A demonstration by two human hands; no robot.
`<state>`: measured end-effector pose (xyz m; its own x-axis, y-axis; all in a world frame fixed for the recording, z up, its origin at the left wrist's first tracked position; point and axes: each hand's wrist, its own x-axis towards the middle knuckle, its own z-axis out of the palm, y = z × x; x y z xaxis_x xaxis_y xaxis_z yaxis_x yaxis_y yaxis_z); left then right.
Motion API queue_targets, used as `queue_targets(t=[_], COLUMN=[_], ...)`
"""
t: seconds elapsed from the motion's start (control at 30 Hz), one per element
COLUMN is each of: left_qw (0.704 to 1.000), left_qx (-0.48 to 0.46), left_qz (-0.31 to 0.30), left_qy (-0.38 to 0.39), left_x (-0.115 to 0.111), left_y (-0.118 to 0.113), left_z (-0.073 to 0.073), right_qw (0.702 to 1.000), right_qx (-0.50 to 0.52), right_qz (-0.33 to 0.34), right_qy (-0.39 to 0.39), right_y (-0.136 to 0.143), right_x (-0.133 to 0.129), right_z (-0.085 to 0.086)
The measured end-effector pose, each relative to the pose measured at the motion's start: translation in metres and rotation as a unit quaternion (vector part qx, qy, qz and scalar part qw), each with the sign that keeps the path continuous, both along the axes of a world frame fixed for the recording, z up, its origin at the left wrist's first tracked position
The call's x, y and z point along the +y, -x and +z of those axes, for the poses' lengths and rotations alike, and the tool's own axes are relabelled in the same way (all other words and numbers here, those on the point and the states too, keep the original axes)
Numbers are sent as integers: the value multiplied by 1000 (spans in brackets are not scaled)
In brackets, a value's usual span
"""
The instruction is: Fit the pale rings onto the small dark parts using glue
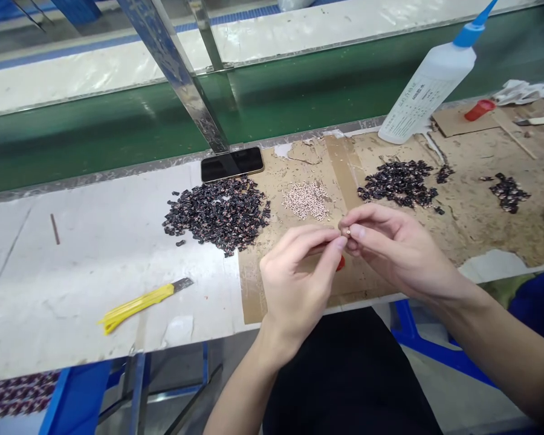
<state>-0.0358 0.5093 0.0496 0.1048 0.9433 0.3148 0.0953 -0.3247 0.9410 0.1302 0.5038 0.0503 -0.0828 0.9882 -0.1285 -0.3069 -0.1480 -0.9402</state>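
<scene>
My left hand point(299, 266) and my right hand point(390, 244) meet fingertip to fingertip above the cardboard. Thumb and forefinger of the right pinch a tiny pale piece point(349, 232), too small to name. The left fingers are pressed together at the same spot, and whatever lies between them is hidden. Just beyond the hands is a pile of tiny pinkish pieces point(306, 200). A large heap of small dark pieces point(215, 212) lies left of it, and a smaller dark heap point(399, 183) to the right. Part of a red object point(341, 263) shows beneath my fingers.
A yellow utility knife point(138, 304), blade out, lies at left. Behind the large heap rests a phone point(232, 164) against a metal post point(181, 72). A white bottle point(428, 90) with blue nozzle stands at back right, near a red cap point(479, 110) and several dark pieces point(509, 193).
</scene>
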Motion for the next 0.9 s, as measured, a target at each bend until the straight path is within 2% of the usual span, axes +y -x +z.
queue_targets(t=[0.1, 0.27, 0.37, 0.53, 0.67, 0.9], left_qw=[998, 985, 968, 929, 925, 948], left_qx=[43, 104, 153, 206, 213, 182], left_qz=[13, 41, 50, 99, 96, 42], left_qy=[-43, -134, -192, -291, -300, -258], left_x=[-2, -7, -7, -5, -3, 0], left_y=[1, 3, 3, 2, 2, 3], left_z=[1, 0, -3, -9, -8, -4], right_qw=[1000, 999, 997, 997, 995, 993], right_qx=[-14, 42, 69, 11, 30, 86], right_qz=[7, -13, -33, -77, -91, -77], right_qy=[-18, 21, 20, -12, 18, 39], right_y=[-1, 5, 11, 13, 14, 14], right_x=[-6, -10, -11, -15, -15, -12], right_z=[0, 2, 2, -1, 0, 0])
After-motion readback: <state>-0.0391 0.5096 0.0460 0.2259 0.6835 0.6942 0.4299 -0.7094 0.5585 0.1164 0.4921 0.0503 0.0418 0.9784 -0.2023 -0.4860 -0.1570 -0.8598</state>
